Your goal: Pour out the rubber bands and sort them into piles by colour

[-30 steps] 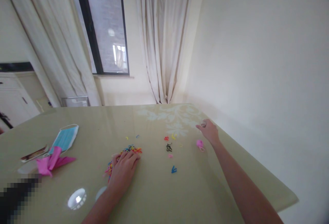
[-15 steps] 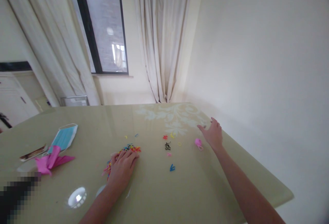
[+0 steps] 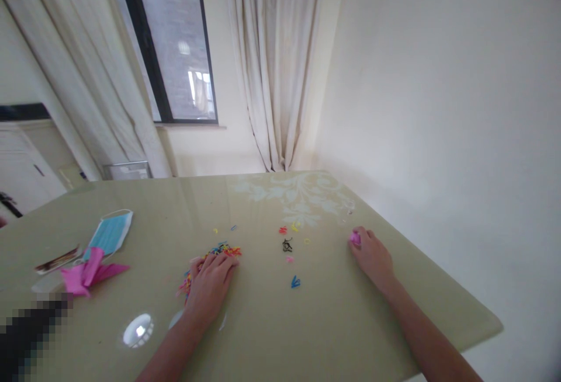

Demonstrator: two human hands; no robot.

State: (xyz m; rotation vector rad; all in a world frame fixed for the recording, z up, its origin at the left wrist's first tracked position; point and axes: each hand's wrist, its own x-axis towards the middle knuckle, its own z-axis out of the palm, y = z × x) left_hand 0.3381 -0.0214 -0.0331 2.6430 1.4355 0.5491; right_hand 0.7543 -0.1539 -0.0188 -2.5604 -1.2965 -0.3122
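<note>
My left hand (image 3: 211, 282) lies flat, fingers spread a little, over a pile of small multicoloured rubber bands (image 3: 228, 250) that is partly hidden beneath it. At the right, my right hand (image 3: 372, 256) is closed around a small pink bundle (image 3: 355, 238), whose loop is now covered. Between the hands lie little groups of bands: red (image 3: 283, 230), yellow (image 3: 295, 227), black (image 3: 287, 245), pink (image 3: 290, 259) and blue (image 3: 295, 281). A single yellow band (image 3: 307, 241) rests beside the black ones. Beyond my right hand is a tiny greyish thing (image 3: 350, 212), too small to name.
On the left of the glossy table (image 3: 258, 335) are a blue face mask (image 3: 111, 235), a crumpled pink piece (image 3: 83, 274) and a flat brown-and-white packet (image 3: 56, 259). Stray bands lie behind the pile. A wall (image 3: 460, 136) runs along the table's right edge.
My right hand let go of the small greyish thing near the far right edge, opened, then came back nearer and closed on the pink bundle, shifting it right. My left hand stayed on the pile.
</note>
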